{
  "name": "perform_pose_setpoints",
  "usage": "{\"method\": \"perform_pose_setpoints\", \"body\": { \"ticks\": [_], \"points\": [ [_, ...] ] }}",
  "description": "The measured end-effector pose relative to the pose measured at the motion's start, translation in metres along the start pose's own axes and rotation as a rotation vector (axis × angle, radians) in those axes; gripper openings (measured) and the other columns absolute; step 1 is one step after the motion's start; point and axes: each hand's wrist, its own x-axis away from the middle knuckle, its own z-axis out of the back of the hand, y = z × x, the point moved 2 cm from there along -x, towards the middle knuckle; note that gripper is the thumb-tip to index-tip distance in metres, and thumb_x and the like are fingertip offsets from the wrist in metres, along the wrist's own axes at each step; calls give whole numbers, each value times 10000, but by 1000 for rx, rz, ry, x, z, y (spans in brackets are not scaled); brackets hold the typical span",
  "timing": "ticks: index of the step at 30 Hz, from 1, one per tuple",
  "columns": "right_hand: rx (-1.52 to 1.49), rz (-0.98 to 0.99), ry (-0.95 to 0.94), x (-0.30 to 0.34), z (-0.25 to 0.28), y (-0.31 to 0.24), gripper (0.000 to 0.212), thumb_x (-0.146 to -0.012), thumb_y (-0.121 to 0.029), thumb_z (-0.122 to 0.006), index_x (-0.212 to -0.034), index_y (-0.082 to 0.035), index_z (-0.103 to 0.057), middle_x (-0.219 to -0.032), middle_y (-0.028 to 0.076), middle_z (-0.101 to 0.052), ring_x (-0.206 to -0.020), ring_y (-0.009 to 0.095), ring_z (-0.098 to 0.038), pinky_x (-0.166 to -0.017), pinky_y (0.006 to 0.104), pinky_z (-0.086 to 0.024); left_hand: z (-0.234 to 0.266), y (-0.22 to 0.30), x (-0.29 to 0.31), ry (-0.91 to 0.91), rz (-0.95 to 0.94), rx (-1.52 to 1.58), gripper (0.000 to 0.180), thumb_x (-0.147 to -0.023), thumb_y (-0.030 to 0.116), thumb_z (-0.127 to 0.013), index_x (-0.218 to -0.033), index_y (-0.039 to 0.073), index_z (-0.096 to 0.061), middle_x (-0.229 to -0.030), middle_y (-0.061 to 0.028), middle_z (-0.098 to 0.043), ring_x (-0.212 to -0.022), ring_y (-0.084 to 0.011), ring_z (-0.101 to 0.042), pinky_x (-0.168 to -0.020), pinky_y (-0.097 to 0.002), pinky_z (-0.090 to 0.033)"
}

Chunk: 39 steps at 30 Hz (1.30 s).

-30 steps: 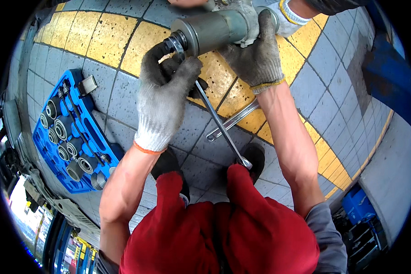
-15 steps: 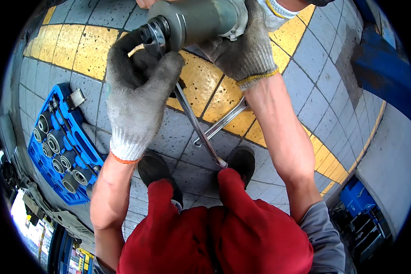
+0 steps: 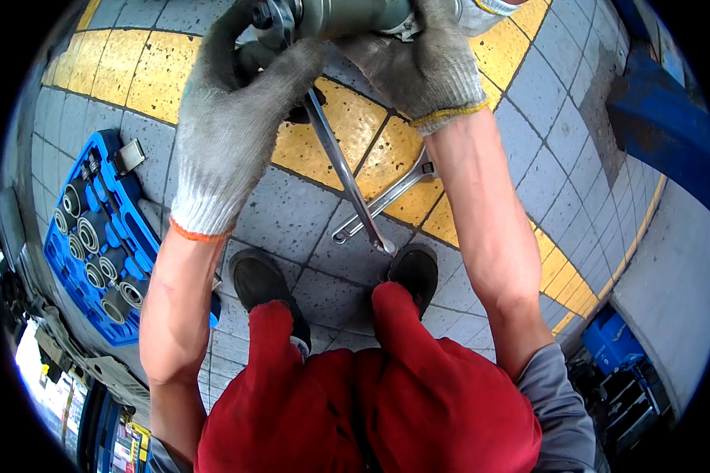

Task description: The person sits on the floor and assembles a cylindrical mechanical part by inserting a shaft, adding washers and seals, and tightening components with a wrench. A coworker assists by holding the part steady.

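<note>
A combination wrench (image 3: 337, 154) is gripped in my gloved left hand (image 3: 241, 118). Its upper end sits over the bolt or nut at the left end of a grey-green metal cylinder (image 3: 359, 14); the handle slopes down toward my feet. My gloved right hand (image 3: 422, 75) is closed around the cylinder's right part from beneath, its fingers partly hidden. Another person's white glove cuff (image 3: 485, 14) shows at the top right, beside the cylinder. The top of the cylinder is cut off by the picture's edge. A second wrench (image 3: 394, 191) lies on the floor below, partly behind my right forearm.
An open blue case (image 3: 138, 229) of several round metal sleeves lies on the floor to my left. A blue steel arm (image 3: 667, 126) juts in at the right, with a blue box (image 3: 614, 340) lower down. Grey tiles with a yellow band (image 3: 162, 75) make up the floor.
Both my hands, the cylinder and the wrench have shifted up in the picture, away from my body. The wrench's lower end has risen too, and both hands keep their holds.
</note>
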Motion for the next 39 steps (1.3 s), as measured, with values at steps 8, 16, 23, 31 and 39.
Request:
{"method": "perform_pose_setpoints", "body": {
  "ticks": [8,16,23,31,39],
  "points": [
    [429,207,156,6,30,12,565,-1073,-402,-570,-1466,-21,-433,-1378,165,-584,-1224,306,-640,-1058,484,-556,-14,-31,-3,-124,393,250,723,-1010,491,-655,-1461,-39,-458,-1005,-131,-686,-865,-203,-749,-721,-302,-625],
    [795,107,366,66,65,-15,454,-1097,-299,-539,-1407,33,-538,-1312,184,-652,-1179,270,-686,-1064,408,-562,-43,-66,10,-192,453,280,680,-1001,493,-678,-1406,-24,-501,-975,-77,-676,-819,-141,-710,-708,-275,-603],
    [1429,-100,446,125,55,-5,432,-1027,-245,-664,-1366,14,-595,-1188,145,-714,-1076,196,-686,-942,333,-545,-60,-71,18,-171,474,408,670,-968,329,-760,-1396,-68,-430,-1046,-99,-645,-844,-105,-643,-679,-256,-549],
    [1809,-223,152,165,71,46,334,-963,-197,-717,-1228,-12,-634,-1004,199,-686,-916,374,-709,-788,449,-567,-56,-58,20,-257,376,43,678,-930,442,-774,-1365,12,-483,-1109,-143,-662,-965,-222,-678,-802,-372,-552],
    [1980,-262,44,171,80,74,243,-978,-198,-647,-1161,-37,-639,-911,200,-681,-813,405,-694,-702,497,-558,-56,-68,10,-368,391,-73,701,-877,491,-787,-1319,17,-520,-1094,-206,-700,-986,-341,-718,-839,-447,-557]
  ]
}}
